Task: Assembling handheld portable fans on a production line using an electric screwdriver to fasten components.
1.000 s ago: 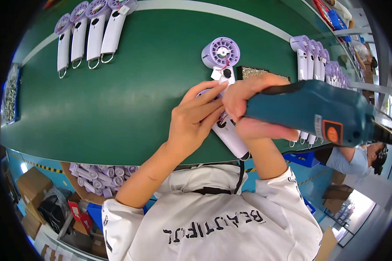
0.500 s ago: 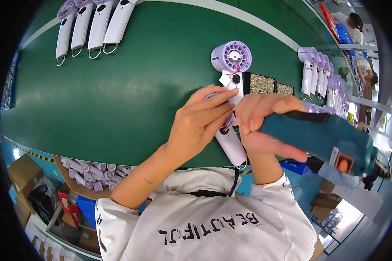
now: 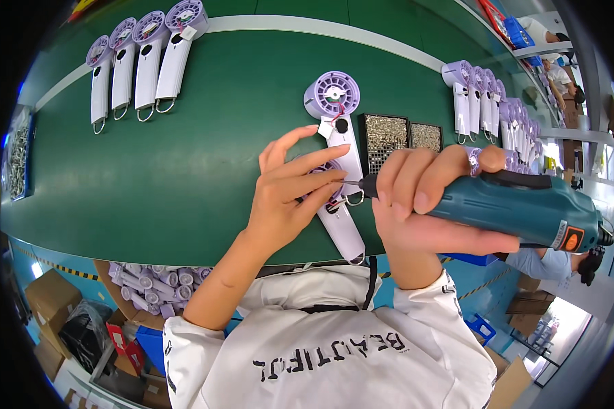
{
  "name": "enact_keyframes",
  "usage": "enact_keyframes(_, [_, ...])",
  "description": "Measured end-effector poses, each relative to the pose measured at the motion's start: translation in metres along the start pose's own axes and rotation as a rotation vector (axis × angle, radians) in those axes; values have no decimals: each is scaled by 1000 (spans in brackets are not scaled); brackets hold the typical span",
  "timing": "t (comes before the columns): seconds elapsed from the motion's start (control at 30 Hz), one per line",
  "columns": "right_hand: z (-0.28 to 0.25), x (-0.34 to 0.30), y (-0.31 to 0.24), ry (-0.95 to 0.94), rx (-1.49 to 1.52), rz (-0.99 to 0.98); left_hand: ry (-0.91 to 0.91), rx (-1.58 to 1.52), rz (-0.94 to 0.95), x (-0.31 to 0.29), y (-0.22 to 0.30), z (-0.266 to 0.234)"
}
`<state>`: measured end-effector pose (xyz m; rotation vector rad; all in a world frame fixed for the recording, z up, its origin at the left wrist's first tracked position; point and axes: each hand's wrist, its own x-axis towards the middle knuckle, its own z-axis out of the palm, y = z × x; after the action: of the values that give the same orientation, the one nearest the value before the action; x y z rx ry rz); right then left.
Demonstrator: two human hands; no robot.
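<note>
My right hand (image 3: pixel 423 198) is wrapped round a teal electric screwdriver (image 3: pixel 512 208) with an orange switch. Its thin bit points left and ends at the fingertips of my left hand (image 3: pixel 283 184). There, the thumb and a finger pinch together, while the index finger is lifted away; anything tiny between them is too small to make out. Under the left hand lies a purple-and-white handheld fan (image 3: pixel 344 235), its round head mostly covered by the fingers. Just beyond lies a second handheld fan (image 3: pixel 333 95), with its head open, red wires showing and a small white piece beside the handle.
Two black trays of small screws (image 3: pixel 387 133) (image 3: pixel 426 136) stand right of the second fan. Several fans (image 3: pixel 145 78) lie in a row at the far left, and more fans (image 3: pixel 484 109) at the right. Below the table edge sits a carton of fan parts (image 3: pixel 158 283).
The screwdriver has swung nearer to level, and its bit now shows at my left fingertips. My left index finger has lifted and spread away. The whole view has shifted slightly.
</note>
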<state>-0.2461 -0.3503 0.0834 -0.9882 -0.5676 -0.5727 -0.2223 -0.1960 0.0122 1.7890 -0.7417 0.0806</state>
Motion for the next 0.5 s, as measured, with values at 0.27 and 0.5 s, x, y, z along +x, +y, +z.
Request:
enact_keyframes(0.27, [-4, -1, 5, -27, 41, 81, -65, -33, 10, 0, 2, -4])
enact_keyframes(0.5, [-4, 13, 6, -212, 165, 313, -236, -26, 135, 0, -5, -22])
